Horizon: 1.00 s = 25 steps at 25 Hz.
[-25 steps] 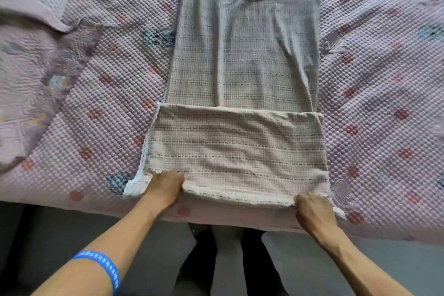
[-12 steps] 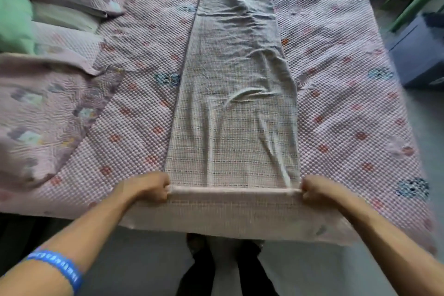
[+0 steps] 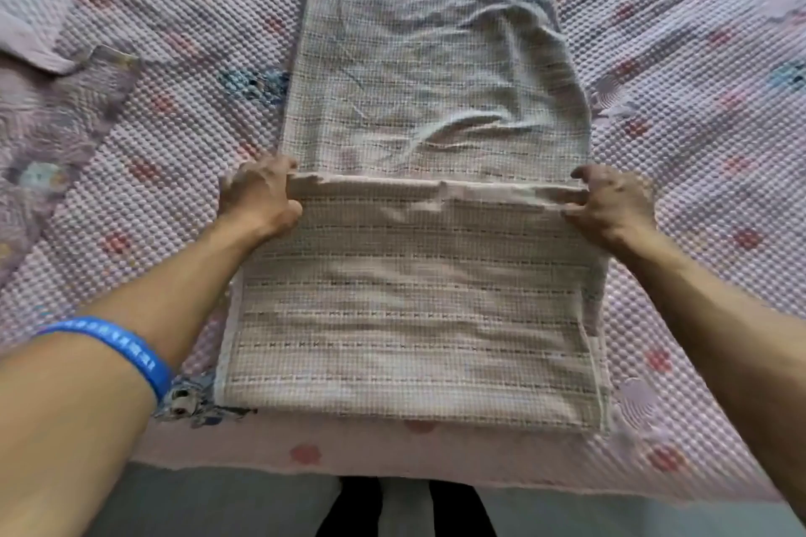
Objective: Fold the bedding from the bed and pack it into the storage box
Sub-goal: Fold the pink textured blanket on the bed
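A long beige-grey checked blanket [image 3: 429, 70] lies as a narrow strip down the middle of the bed. Its near end is folded over into a thick rectangular stack [image 3: 410, 301] close to the bed's front edge. My left hand [image 3: 257, 198] grips the stack's far left corner, fingers curled round the fold. On the far right corner, my right hand [image 3: 610, 205] pinches the edge in the same way. The storage box is out of view.
A pink bubble-textured bedspread [image 3: 698, 122] with small floral patches covers the bed. A crumpled lilac quilt [image 3: 48, 118] lies at the left. The bed's front edge [image 3: 392, 471] is near my legs, with grey floor below.
Both hands have carried the folded end forward up the strip, making another fold. The stack is now thicker and lies farther onto the bed. The camera has tilted down.
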Each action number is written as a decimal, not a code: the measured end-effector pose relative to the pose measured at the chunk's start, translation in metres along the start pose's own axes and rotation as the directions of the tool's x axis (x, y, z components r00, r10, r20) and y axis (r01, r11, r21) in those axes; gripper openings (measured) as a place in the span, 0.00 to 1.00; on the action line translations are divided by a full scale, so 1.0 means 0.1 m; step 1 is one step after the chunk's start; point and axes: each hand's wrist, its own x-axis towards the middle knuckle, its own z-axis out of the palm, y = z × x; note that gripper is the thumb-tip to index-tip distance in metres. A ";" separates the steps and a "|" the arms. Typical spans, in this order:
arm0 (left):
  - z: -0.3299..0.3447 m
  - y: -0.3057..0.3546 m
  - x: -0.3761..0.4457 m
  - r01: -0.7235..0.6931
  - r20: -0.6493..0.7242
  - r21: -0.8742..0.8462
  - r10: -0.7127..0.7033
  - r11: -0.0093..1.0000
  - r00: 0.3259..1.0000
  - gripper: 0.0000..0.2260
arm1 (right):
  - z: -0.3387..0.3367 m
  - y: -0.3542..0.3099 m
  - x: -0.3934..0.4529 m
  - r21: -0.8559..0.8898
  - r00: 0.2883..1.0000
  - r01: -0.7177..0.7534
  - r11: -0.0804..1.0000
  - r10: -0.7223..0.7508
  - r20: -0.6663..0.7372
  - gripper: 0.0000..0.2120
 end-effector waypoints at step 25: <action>1.20 -0.69 -2.08 0.575 0.238 -0.608 -0.565 0.548 0.790 0.23 | 1.47 0.87 -2.23 0.508 0.837 -0.485 0.712 0.545 0.036 0.18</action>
